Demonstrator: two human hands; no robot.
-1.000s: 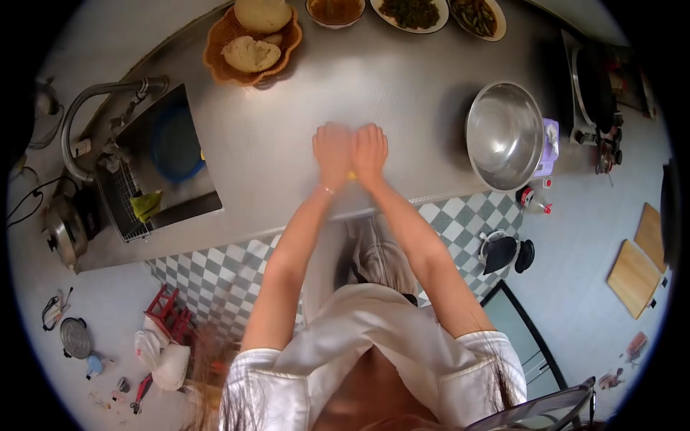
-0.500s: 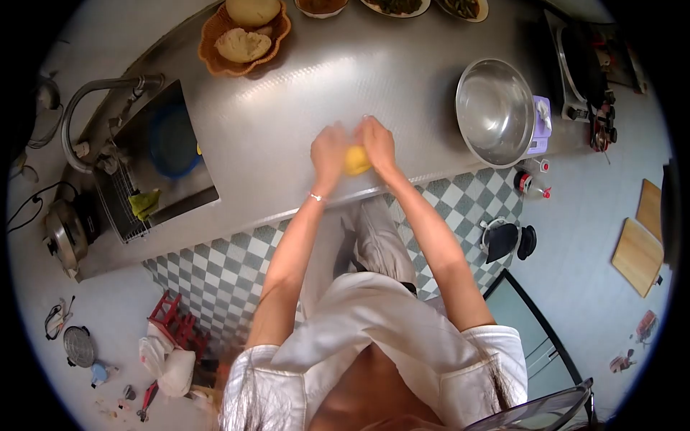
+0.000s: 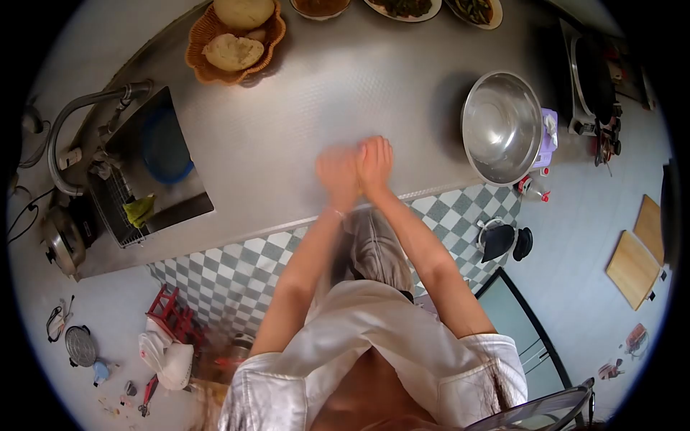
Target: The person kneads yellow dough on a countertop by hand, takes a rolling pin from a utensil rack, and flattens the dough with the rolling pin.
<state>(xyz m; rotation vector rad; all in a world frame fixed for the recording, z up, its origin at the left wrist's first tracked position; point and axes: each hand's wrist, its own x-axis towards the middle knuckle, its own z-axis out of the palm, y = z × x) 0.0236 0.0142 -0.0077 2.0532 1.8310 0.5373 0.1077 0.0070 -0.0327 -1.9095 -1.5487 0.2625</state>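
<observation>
My left hand [image 3: 338, 172] and my right hand [image 3: 375, 165] are side by side, touching, low over the steel counter [image 3: 266, 158] near its front edge. The fingers of my right hand are curled down and pressed together. Motion smears my left hand, so its fingers cannot be made out. A trace of a soft yellow lump [image 3: 361, 187] shows between the heels of my hands; the rest of it is hidden under them.
To the left are a sink [image 3: 194, 207] with a blue basin [image 3: 162, 147] and a woven basket [image 3: 199, 57] of pale buns. A steel bowl [image 3: 502, 129] stands at the right beside a purple scale [image 3: 548, 140]. Dishes of food [image 3: 406, 7] line the far side.
Half a second ago my hands were slightly apart, with the yellow lump showing between them. They have since come together over it, hiding most of it. The camera view has shifted slightly.
</observation>
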